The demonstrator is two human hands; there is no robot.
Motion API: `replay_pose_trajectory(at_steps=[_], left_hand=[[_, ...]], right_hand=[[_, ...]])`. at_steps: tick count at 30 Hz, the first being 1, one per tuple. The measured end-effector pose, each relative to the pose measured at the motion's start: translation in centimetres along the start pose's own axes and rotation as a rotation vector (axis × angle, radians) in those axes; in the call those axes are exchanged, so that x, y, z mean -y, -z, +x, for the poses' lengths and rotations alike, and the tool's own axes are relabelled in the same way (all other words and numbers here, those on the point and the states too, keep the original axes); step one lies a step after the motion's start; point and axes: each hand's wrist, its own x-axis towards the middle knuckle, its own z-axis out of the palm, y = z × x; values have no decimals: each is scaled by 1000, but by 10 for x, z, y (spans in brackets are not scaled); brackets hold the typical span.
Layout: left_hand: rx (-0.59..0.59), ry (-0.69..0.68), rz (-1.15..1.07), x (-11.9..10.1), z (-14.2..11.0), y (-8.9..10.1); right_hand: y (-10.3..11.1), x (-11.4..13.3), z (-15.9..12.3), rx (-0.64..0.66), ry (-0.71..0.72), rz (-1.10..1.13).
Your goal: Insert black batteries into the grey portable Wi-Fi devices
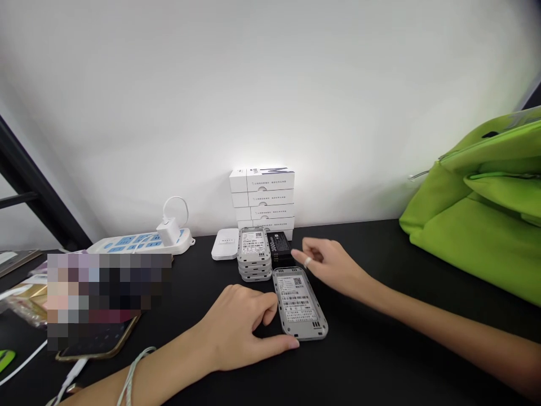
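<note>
An open-backed grey device housing, with a printed label and barcodes inside, lies face up on the black table. My left hand rests against it, its thumb along the near edge and curled index finger at the left side. Just beyond its far end, black batteries marked 3000 sit in a pile. My right hand reaches in beside them, thumb and index finger apart; I cannot tell whether the thumb tip touches them. To the left stand several similar housings in a stack, next to white covers.
White boxes are stacked against the wall. A power strip with a plugged-in charger lies left of them. Nearer left is a phone on a cable, partly blurred out. A green bag stands at the right.
</note>
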Motion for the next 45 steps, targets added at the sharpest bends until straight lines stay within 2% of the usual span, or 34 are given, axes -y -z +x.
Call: replay_pose_trajectory(at_steps=[5,9,13,18,21,25,32,39,42,45], left_hand=[[-18,0,-23,1,-1,0],[-21,-13,-26,1,-2,0],[-21,-10,-22,2,-2,0],[-6,-1,-10,1,-1,0],[12,18,0,-1,0,0],[22,34,12,-3,2,1],[37,44,21,-5,4,2],[46,43,36,-6,2,2],[37,24,47,-4,2,2],[27,0,49,-3,2,2]], right_hand=[[-5,-7,49,48,-167,202],[-9,-14,57,117,-274,418],[0,-16,39,104,-326,573],[10,-10,-3,107,-292,643],[6,-5,-24,141,-262,668],[-3,-4,-35,164,-234,719],[-9,-10,-35,169,-128,639],[-10,-15,-34,141,23,455],[-2,-11,-36,231,24,300],[9,-5,-41,399,41,113]])
